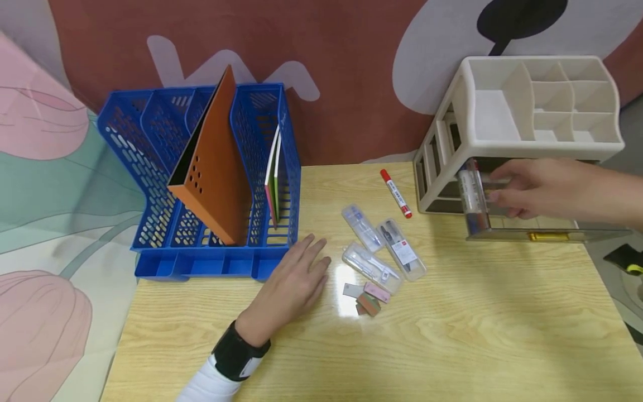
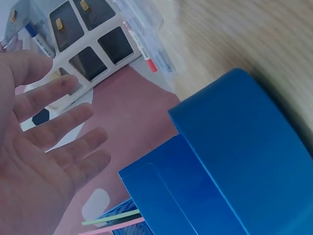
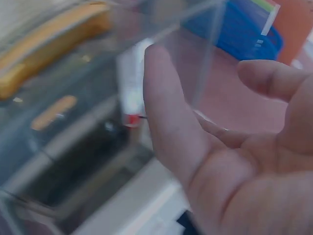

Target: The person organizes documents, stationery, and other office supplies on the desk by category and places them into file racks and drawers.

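Observation:
On the table, my left hand lies with its fingers spread beside the blue file rack, holding nothing. The left wrist view shows its palm and straight fingers. My right hand is inside the pulled-out clear drawer of the white desk organizer, fingers loosely bent. Markers lie along the drawer's left side, just left of its fingertips. In the right wrist view, one white marker with a red end shows beside a finger, with no grip visible.
Between my hands lie a red-capped marker, several clear pen cases and small eraser-like blocks. An orange folder and thin booklets stand in the rack. Small open compartments top the organizer.

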A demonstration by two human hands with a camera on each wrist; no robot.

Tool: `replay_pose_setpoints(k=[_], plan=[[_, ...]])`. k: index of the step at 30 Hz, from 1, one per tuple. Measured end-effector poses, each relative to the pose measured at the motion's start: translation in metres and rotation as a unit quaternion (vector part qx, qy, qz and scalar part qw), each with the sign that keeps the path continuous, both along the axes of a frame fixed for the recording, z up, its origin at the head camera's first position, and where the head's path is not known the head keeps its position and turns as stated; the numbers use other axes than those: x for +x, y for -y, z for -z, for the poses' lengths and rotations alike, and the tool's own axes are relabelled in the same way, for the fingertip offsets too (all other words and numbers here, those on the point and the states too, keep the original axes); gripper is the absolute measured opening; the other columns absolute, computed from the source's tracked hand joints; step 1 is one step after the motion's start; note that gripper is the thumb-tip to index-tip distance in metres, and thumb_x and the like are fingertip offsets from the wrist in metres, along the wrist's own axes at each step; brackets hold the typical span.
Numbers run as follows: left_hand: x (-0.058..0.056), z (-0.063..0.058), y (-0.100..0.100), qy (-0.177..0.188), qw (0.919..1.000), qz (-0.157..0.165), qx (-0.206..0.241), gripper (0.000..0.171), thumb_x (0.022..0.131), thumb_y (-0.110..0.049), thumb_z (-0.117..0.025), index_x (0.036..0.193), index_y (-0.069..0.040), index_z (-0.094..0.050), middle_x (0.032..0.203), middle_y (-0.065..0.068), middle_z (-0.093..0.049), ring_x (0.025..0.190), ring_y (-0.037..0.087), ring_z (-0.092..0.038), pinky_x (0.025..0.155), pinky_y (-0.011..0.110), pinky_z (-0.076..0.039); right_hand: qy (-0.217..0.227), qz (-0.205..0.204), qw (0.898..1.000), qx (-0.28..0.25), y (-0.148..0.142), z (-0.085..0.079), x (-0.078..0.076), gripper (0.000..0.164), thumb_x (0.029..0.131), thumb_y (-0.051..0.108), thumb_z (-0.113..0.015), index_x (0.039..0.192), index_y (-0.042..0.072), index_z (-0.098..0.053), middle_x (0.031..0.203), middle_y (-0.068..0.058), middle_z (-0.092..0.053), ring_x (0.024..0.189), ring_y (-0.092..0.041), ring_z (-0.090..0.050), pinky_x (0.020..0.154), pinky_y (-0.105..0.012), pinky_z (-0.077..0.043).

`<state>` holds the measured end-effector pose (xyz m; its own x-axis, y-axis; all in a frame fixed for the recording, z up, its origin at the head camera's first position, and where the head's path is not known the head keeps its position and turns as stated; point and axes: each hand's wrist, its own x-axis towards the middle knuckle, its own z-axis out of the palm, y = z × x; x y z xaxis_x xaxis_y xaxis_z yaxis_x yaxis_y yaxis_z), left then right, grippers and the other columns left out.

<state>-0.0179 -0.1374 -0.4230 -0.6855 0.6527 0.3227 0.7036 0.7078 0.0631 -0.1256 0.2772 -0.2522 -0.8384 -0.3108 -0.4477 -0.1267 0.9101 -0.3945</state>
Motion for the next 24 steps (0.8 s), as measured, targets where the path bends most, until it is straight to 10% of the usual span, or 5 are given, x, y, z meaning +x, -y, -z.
replay_pose_setpoints(k=[9, 16, 20, 24], plan=[[-0.005, -0.004, -0.002, 0.005, 0.9991, -0.032, 0.028, 0.042, 0.097, -0.023, -0.068, 0.135, -0.006, -0.065, 0.15, 0.021, -0.055, 0.143, 0.041, -0.048, 0.122, 0.051, -0.038, -0.197, -0.067, 0.976, 0.063, 0.021, -0.01, 0.039, 0.042, 0.099, 0.025, -0.069, 0.134, 0.006, -0.059, 0.094, 0.0, -0.076, 0.079, -0.017, -0.07, 0.062, -0.038, -0.056], [-0.009, -0.007, -0.005, -0.001, 0.9975, -0.057, 0.043, 0.044, 0.096, -0.022, -0.069, 0.136, -0.006, -0.064, 0.151, 0.021, -0.054, 0.144, 0.042, -0.047, 0.118, 0.053, -0.042, -0.345, -0.135, 0.929, -0.005, 0.037, 0.005, 0.07, 0.03, 0.086, 0.015, -0.078, 0.114, 0.013, -0.068, 0.081, 0.012, -0.069, 0.069, -0.006, -0.066, 0.052, -0.031, -0.052], [-0.01, -0.007, -0.008, 0.012, 0.9962, -0.067, 0.054, 0.044, 0.097, -0.022, -0.069, 0.137, -0.005, -0.063, 0.152, 0.021, -0.053, 0.145, 0.042, -0.046, 0.117, 0.055, -0.043, -0.385, -0.159, 0.908, -0.049, 0.048, 0.017, 0.085, 0.026, 0.1, 0.033, -0.063, 0.113, 0.011, -0.067, 0.085, 0.008, -0.072, 0.069, -0.01, -0.068, 0.05, -0.035, -0.053], [-0.011, -0.005, -0.011, 0.022, 0.9949, -0.077, 0.062, 0.044, 0.097, -0.022, -0.069, 0.137, -0.005, -0.063, 0.153, 0.021, -0.052, 0.145, 0.043, -0.046, 0.116, 0.057, -0.043, -0.4, -0.17, 0.896, -0.089, 0.057, 0.028, 0.094, 0.056, 0.108, 0.054, -0.036, 0.114, 0.008, -0.067, 0.092, 0.0, -0.073, 0.071, -0.016, -0.069, 0.052, -0.038, -0.056]])
